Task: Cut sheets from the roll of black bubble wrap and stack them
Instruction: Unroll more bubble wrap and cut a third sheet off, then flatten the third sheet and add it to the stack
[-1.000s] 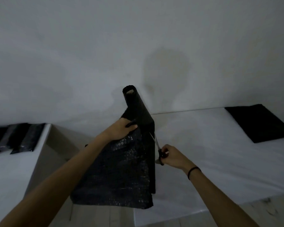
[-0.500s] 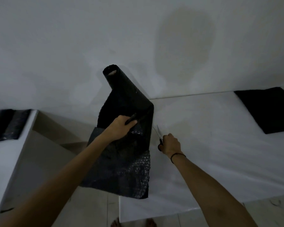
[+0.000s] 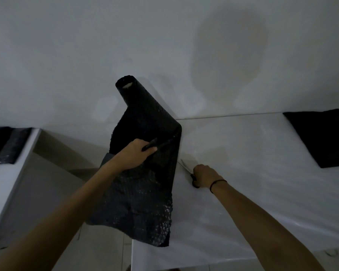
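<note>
Head view: your left hand (image 3: 137,153) grips the loose flap of the bubble wrap roll (image 3: 145,118) at the counter (image 3: 247,153) edge; your right hand (image 3: 205,175) holds scissors (image 3: 186,166) beside it. Some sheets (image 3: 321,137) lie stacked far right; this one seems uncut.

Dim, flat, bluish-grey exposure; no light source in view. Darker soft-edged patch on wall (image 3: 229,61) at 1 o'clock. Bubble wrap (image 3: 145,202) mostly crushed to black, faint glints near 6 o'clock. Wide-angle stretch at corners; mild softness.
</note>
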Available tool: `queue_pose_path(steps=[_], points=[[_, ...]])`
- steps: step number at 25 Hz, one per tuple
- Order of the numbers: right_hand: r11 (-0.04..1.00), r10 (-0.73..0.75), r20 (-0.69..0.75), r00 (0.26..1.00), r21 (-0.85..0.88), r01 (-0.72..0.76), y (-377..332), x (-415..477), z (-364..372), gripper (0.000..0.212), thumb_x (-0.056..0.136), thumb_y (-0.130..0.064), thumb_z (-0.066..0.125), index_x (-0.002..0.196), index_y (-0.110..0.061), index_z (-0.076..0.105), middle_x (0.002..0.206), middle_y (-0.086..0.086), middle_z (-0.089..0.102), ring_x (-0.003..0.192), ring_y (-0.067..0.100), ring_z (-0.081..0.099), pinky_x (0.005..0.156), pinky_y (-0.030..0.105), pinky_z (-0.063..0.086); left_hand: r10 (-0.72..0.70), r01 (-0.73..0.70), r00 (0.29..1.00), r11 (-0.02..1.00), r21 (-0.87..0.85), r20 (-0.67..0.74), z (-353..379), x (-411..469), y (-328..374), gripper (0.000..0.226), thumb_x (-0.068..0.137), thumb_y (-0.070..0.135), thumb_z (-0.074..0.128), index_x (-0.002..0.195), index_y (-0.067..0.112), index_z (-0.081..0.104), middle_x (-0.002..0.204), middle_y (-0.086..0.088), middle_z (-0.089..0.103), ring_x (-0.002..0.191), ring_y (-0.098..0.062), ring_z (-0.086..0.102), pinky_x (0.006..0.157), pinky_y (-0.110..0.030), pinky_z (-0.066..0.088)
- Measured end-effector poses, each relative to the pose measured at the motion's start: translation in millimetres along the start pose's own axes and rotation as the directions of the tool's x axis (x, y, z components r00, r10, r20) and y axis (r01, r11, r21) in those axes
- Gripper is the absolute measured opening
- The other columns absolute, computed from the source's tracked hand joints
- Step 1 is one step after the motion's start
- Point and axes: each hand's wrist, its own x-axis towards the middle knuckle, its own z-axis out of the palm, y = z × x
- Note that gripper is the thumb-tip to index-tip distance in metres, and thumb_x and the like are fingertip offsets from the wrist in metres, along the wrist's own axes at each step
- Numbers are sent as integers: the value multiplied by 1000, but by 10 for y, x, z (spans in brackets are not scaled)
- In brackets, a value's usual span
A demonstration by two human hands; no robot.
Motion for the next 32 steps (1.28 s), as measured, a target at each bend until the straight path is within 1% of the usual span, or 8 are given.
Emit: queue_pose_path(steps=[5, 10, 16, 19, 22, 25, 28, 32], points=[[1000, -2, -25, 1000, 7, 2, 109, 160, 70, 34, 83, -29, 70, 63, -12, 48, 85, 5, 42, 67, 23, 50, 56, 28, 41, 13, -13, 999, 1000, -12, 38, 114, 125, 10, 43, 100, 30, 55, 76, -4, 64, 67, -9, 60, 55, -2, 53, 55, -18, 40], [998, -4, 76, 997, -58, 8, 164, 278, -9, 28, 89, -29, 68, 104, -6, 61, 102, 9, 39, 76, 24, 51, 70, 32, 45, -19, 21, 995, 999, -28, 93, 110, 148, 67, 39, 100, 26, 55, 84, -6, 68, 67, -3, 61, 56, 4, 56, 56, -11, 41], [991, 9, -308, 951, -124, -49, 242, 514, -152, 17, 96, -2, 56, 111, -5, 60, 124, 16, 51, 98, 30, 61, 65, 31, 39, -35, 40, 990, 999, -34, 138, 5, 114, 105, 35, 100, 30, 56, 76, 6, 68, 66, 1, 61, 57, -1, 58, 58, -18, 43], [992, 15, -291, 957, -112, -50, 381, 612, -153, 14, 101, -9, 50, 110, -5, 60, 122, 16, 53, 97, 29, 60, 65, 31, 37, -52, 56, 987, 998, -25, 154, -57, 79, 112, 39, 99, 33, 56, 81, 2, 70, 72, -9, 67, 65, -15, 64, 64, -28, 49], [989, -7, -322, 947, -140, -40, 354, 470, -142, 15, 100, -12, 52, 111, -6, 60, 120, 13, 54, 96, 28, 60, 63, 32, 39, -60, 61, 985, 998, -7, 159, -118, 7, 193, 39, 100, 28, 56, 67, 9, 64, 57, 7, 57, 51, 0, 54, 55, -16, 40], [968, -36, -412, 910, 212, 134, -52, 22, -397, 30, 99, -39, 57, 104, -11, 68, 107, 5, 64, 94, 21, 64, 70, 30, 47, -77, 79, 988, 997, -6, 132, -217, -86, 289, 40, 101, 29, 54, 66, 11, 61, 62, 3, 60, 56, -4, 58, 59, -22, 42], [638, -228, -267, 936, 686, 351, -609, -756, -871, 47, 88, -73, 51, 86, -31, 73, 91, -9, 73, 92, 9, 68, 83, 32, 53, -67, 70, 995, 997, -41, 72, -317, -192, 518, 38, 102, 32, 51, 84, 3, 67, 84, -12, 70, 77, -22, 67, 75, -37, 50], [513, -443, -63, 894, 800, 310, -886, -1580, -1181, 26, 87, -53, 68, 112, -47, 65, 120, -15, 68, 113, 6, 63, 100, 23, 47, -61, 34, 992, 972, -233, -110, -566, -363, 966, 31, 103, 29, 51, 93, 8, 69, 91, -6, 72, 84, -19, 69, 78, -32, 54]])
